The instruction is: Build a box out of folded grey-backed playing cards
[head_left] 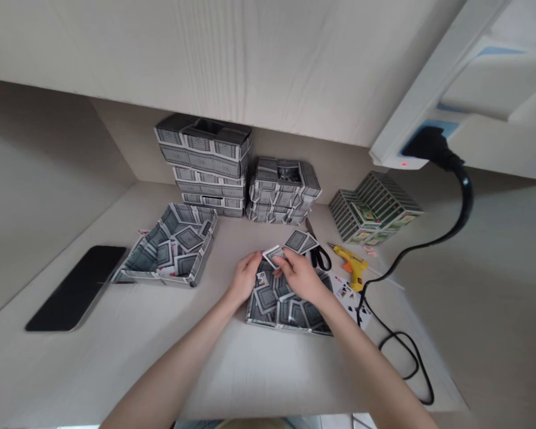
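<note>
Pale wood grain covers the desk (223, 369) before you. At its back stands the tall stack (205, 167) of card-covered boxes, the short stack (281, 193) just to its right. To your left sits the left box (203, 250), loose cards inside; nearer you, the near box (272, 325) lies partly under your hands, with face-down cards in it. The packs (361, 208), green and white, are piled at the back right. The black phone (75, 289) lies far left. Your right hand (298, 274) is over the near box, thumb and fingers pinched on a card (272, 255). Your left hand (245, 274) curls beside that box, fingertips at the card's left edge; I cannot tell whether they grip it. The yellow glue gun (356, 271) lies to your right. The card is tilted above the near box's far side, patterned back showing.
</note>
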`<state>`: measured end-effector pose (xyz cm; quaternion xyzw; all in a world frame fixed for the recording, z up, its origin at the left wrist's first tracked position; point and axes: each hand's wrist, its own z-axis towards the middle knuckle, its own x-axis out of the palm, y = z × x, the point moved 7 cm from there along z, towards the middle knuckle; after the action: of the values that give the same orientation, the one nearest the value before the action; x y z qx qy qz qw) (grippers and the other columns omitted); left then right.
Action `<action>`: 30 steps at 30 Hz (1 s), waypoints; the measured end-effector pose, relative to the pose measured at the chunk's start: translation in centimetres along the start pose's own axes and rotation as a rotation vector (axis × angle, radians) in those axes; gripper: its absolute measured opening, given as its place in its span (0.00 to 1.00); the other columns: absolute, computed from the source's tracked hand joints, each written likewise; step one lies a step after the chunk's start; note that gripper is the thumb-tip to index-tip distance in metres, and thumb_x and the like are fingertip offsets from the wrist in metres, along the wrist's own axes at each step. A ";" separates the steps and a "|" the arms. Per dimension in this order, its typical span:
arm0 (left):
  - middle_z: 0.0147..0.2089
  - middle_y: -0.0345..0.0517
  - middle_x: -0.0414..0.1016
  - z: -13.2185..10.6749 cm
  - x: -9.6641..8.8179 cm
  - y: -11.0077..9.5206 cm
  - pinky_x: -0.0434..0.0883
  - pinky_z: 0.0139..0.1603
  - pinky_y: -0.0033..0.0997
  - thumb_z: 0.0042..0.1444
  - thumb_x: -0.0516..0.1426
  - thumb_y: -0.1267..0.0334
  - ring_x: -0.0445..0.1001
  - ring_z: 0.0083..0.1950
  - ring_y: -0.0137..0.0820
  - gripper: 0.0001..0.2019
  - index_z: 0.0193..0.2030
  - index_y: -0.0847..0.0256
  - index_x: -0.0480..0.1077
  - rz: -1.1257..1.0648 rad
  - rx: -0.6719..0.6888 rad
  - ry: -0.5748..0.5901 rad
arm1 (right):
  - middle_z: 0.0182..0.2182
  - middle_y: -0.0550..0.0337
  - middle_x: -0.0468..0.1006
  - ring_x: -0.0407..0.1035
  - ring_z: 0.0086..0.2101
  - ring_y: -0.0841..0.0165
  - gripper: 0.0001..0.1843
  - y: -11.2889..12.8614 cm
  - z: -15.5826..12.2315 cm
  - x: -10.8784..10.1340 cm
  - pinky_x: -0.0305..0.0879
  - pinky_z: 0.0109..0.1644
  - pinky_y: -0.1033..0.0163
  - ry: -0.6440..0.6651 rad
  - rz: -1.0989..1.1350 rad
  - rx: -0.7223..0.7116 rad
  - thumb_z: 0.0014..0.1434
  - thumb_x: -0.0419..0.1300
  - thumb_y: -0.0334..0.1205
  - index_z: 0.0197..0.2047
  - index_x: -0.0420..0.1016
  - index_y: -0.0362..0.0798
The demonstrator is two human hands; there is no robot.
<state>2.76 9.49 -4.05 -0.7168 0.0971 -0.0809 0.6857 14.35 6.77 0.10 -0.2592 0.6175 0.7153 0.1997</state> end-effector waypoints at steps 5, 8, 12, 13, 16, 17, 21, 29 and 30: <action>0.29 0.43 0.73 -0.1 0.2 0.4 0.65 0.32 0.26 0.54 0.45 0.51 0.69 0.30 0.29 0.20 0.33 0.66 0.69 -0.034 -0.013 0.020 | 0.18 0.66 0.71 0.67 0.19 0.72 0.08 -0.3 0.0 -0.7 0.64 0.28 0.67 -0.036 0.057 0.053 0.59 0.46 0.42 0.35 0.62 0.49; 0.31 0.44 0.73 -0.2 0.4 0.2 0.65 0.35 0.25 0.54 0.46 0.52 0.69 0.33 0.29 0.19 0.33 0.66 0.69 -0.077 -0.009 0.051 | 0.25 0.62 0.74 0.69 0.25 0.69 0.09 0.4 -0.2 -2.7 0.63 0.32 0.66 -0.184 -0.124 -0.001 0.57 0.51 0.42 0.38 0.66 0.49; 0.28 0.41 0.71 -0.4 0.5 0.2 0.64 0.30 0.24 0.54 0.46 0.52 0.67 0.29 0.27 0.19 0.33 0.66 0.69 -0.078 -0.032 0.064 | 0.32 0.56 0.75 0.67 0.37 0.64 0.07 2.2 -0.4 -4.5 0.62 0.41 0.62 -0.242 -0.372 -0.127 0.54 0.55 0.41 0.34 0.72 0.49; 0.27 0.41 0.70 -0.4 0.6 0.3 0.63 0.30 0.24 0.55 0.46 0.52 0.66 0.28 0.26 0.19 0.33 0.66 0.69 -0.073 -0.030 0.066 | 0.32 0.56 0.75 0.67 0.38 0.64 0.07 2.5 -0.4 -4.5 0.61 0.41 0.62 -0.223 -0.385 -0.149 0.54 0.55 0.41 0.34 0.73 0.49; 0.28 0.41 0.70 -0.4 0.6 0.3 0.63 0.31 0.24 0.55 0.46 0.52 0.66 0.29 0.26 0.19 0.33 0.66 0.69 -0.055 -0.004 0.072 | 0.32 0.57 0.76 0.68 0.35 0.67 0.07 2.9 -0.3 -4.0 0.61 0.40 0.64 -0.149 -0.330 -0.183 0.55 0.54 0.38 0.35 0.74 0.49; 0.28 0.41 0.70 -0.3 0.6 0.3 0.63 0.32 0.24 0.55 0.46 0.52 0.66 0.30 0.27 0.18 0.33 0.66 0.69 -0.047 0.009 0.070 | 0.32 0.58 0.76 0.69 0.34 0.68 0.07 2.9 -0.2 -3.7 0.62 0.39 0.65 -0.127 -0.305 -0.186 0.55 0.54 0.37 0.35 0.74 0.49; 0.29 0.42 0.70 -0.3 0.5 0.3 0.63 0.34 0.25 0.55 0.46 0.52 0.66 0.32 0.28 0.19 0.34 0.66 0.69 -0.017 0.030 0.068 | 0.34 0.60 0.77 0.69 0.35 0.69 0.08 2.5 -0.1 -3.2 0.62 0.40 0.65 -0.125 -0.259 -0.182 0.55 0.54 0.36 0.37 0.74 0.51; 0.30 0.43 0.71 -0.3 0.4 0.3 0.64 0.35 0.26 0.55 0.46 0.52 0.67 0.34 0.30 0.19 0.36 0.66 0.70 -0.001 0.047 0.056 | 0.34 0.60 0.77 0.69 0.35 0.68 0.08 2.8 0.1 -3.1 0.61 0.39 0.65 -0.121 -0.378 -0.178 0.54 0.55 0.36 0.37 0.74 0.51; 0.30 0.44 0.72 -0.3 0.4 0.4 0.64 0.36 0.27 0.55 0.46 0.52 0.67 0.34 0.30 0.19 0.37 0.66 0.70 0.002 0.046 0.052 | 0.34 0.59 0.77 0.69 0.35 0.68 0.08 2.9 0.2 -3.0 0.61 0.39 0.65 -0.119 -0.401 -0.177 0.54 0.55 0.36 0.37 0.74 0.51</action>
<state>3.04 9.14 -4.43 -0.6984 0.1136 -0.1009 0.6994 14.91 6.57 4.25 -0.3506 0.4755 0.7267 0.3506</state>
